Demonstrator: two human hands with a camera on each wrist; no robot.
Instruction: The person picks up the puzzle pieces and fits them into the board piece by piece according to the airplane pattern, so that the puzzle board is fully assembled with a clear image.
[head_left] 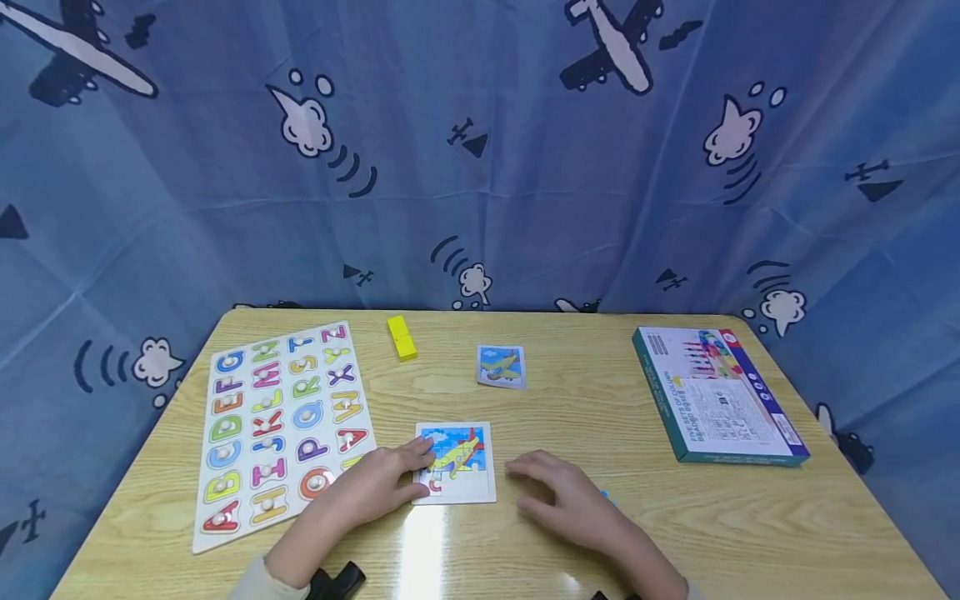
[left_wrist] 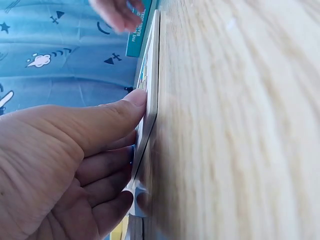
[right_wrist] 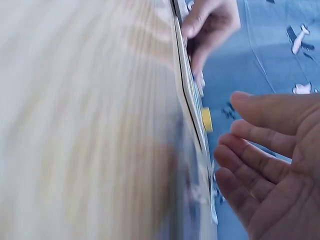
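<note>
A small jigsaw puzzle (head_left: 472,454) with a yellow airplane on blue sky lies in a pale frame near the middle of the table. Part of its lower area shows white, with a red shape at the lower left. My left hand (head_left: 386,479) rests at the puzzle's left edge, thumb and fingers lying on it. In the left wrist view the thumb (left_wrist: 132,100) presses on the board's top face near the rim. To the right of the puzzle, my right hand (head_left: 566,500) holds nothing, its fingers relaxed and apart, as the right wrist view shows.
An alphabet peg board (head_left: 285,433) lies at left. Further back are a yellow block (head_left: 402,337) and a small airplane picture card (head_left: 502,367). A boxed toy set (head_left: 720,396) lies at right. A blue piece (head_left: 607,497) peeks out beside my right wrist. Behind hangs a blue curtain (head_left: 420,167).
</note>
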